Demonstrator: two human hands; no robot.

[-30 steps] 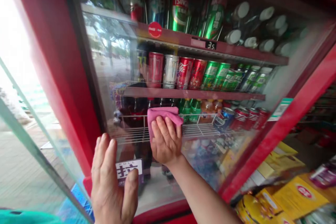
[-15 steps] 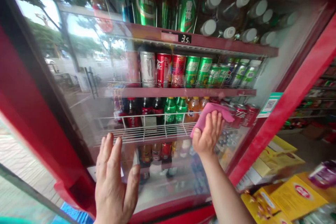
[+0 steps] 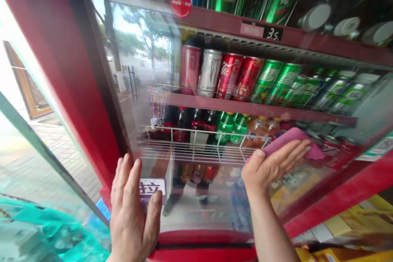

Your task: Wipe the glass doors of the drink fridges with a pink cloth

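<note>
My right hand (image 3: 273, 163) presses a pink cloth (image 3: 291, 143) against the glass door (image 3: 196, 217) of a red drinks fridge. Its fingers lie straight over the cloth and point right. My left hand (image 3: 132, 208) is raised at the lower left with the fingers up and the thumb apart, holding nothing. It is nearest the door's left frame and a white and purple sticker (image 3: 152, 188), which it partly covers. Whether its palm touches the glass, I cannot tell.
Behind the glass stand cans (image 3: 210, 73), green bottles (image 3: 225, 127) and a white wire rack (image 3: 196, 153). The red door frame (image 3: 92, 102) runs down the left. Yellow boxes (image 3: 359, 221) are at the lower right, a turquoise covering (image 3: 58, 225) at the lower left.
The view has swung left and closer to the fridge. My right hand and the cloth have moved right in the picture, the fingers tilting from upward to rightward. My left hand stays spread.
</note>
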